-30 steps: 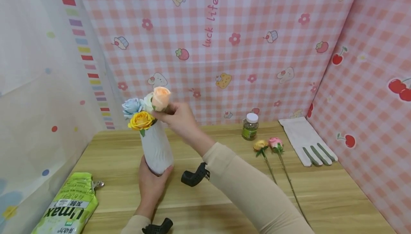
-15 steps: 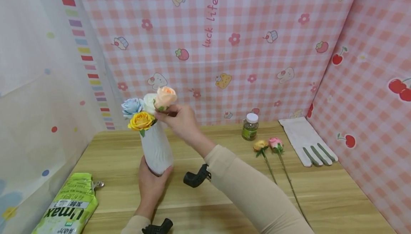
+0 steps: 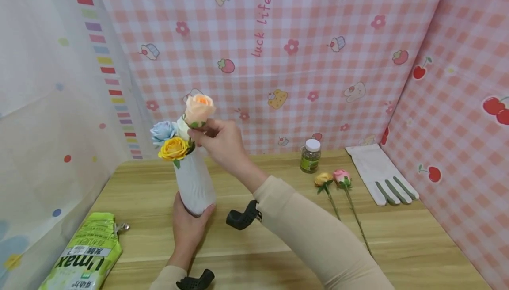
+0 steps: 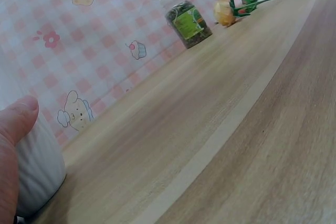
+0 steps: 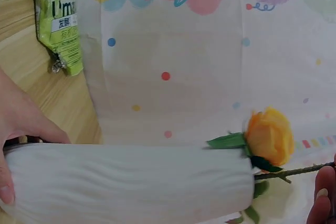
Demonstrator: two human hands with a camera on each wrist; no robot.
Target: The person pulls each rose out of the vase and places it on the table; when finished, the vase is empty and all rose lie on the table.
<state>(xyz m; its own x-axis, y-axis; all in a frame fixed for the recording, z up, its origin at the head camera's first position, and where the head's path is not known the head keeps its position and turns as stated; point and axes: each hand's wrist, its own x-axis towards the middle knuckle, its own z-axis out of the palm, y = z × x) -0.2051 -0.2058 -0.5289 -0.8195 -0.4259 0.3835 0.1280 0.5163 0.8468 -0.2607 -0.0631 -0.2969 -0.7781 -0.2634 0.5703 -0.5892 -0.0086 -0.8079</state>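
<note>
A white ribbed vase (image 3: 195, 184) stands on the table at left of centre, with my left hand (image 3: 188, 228) gripping it low down. Blue (image 3: 164, 131), white (image 3: 183, 128) and yellow (image 3: 174, 148) roses sit in its mouth. Just above them, my right hand (image 3: 222, 144) pinches a peach rose (image 3: 199, 108) right under its bloom. In the right wrist view a stem (image 5: 294, 171) runs from the vase mouth to the right fingertips (image 5: 323, 195). The left wrist view shows the left thumb (image 4: 21, 116) against the vase wall.
A lidded jar (image 3: 310, 156) stands toward the back right. Beside it lie a yellow rose (image 3: 323, 179) and a pink rose (image 3: 342, 177) with long stems, then white gloves (image 3: 381, 175). A green clipped bag (image 3: 85, 252) lies at the left edge.
The right hand has risen a little with the peach rose, which now stands higher above the other blooms and a bit left of where it was half a second ago. The left hand stays put.
</note>
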